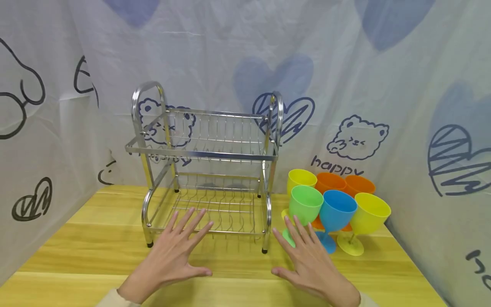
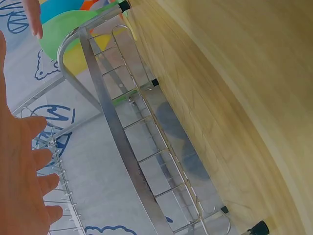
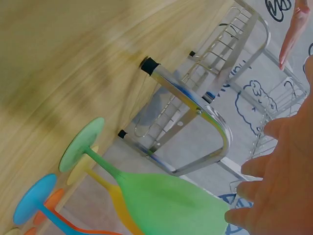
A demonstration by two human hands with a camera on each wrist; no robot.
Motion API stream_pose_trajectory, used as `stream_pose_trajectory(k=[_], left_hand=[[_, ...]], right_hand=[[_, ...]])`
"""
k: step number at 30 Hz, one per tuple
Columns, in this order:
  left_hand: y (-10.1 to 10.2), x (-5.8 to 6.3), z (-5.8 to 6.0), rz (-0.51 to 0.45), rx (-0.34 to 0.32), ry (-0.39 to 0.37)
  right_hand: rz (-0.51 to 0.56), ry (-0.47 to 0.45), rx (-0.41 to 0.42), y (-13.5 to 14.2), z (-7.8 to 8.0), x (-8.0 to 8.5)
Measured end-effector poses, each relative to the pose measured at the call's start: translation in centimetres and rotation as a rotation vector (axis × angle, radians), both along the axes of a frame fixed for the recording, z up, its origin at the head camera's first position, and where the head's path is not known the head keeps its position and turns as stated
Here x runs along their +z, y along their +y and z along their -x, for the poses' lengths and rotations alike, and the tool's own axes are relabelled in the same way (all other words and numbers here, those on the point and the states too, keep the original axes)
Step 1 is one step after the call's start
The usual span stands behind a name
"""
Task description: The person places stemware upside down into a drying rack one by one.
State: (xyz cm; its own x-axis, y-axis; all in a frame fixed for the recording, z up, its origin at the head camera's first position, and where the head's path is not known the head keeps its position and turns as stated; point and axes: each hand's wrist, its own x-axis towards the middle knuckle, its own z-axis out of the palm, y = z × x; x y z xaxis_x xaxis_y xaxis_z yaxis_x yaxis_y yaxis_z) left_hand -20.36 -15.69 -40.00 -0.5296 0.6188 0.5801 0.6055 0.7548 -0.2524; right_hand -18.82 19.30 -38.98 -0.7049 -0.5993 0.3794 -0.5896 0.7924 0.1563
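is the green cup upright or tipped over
Upright: the green cup stands with its foot on the table, its bowl opening upward.

Item count — metal dish rack (image 1: pixel 207 155): one unit, comprising two tiers (image 1: pixel 238 233) and four black feet (image 1: pixel 264 251). Yellow goblets (image 1: pixel 370 214): two. Orange goblets (image 1: pixel 330 182): two. Green goblet (image 1: pixel 305 209): one. Blue goblet (image 1: pixel 336 216): one. Goblet total: six, in four colours. Wooden table (image 1: pixel 230 266): one. Left hand (image 1: pixel 171 250): one. Right hand (image 1: pixel 310 261): one — two hands in all
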Motion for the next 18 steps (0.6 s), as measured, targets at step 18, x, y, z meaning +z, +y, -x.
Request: stream_pose_trajectory(k=[18], left_hand=[[-0.6,1.3,-1.1,-0.135,-0.032,-0.038]], right_hand=[[0.431,0.387,0.015,5.6,0.7,3.9]])
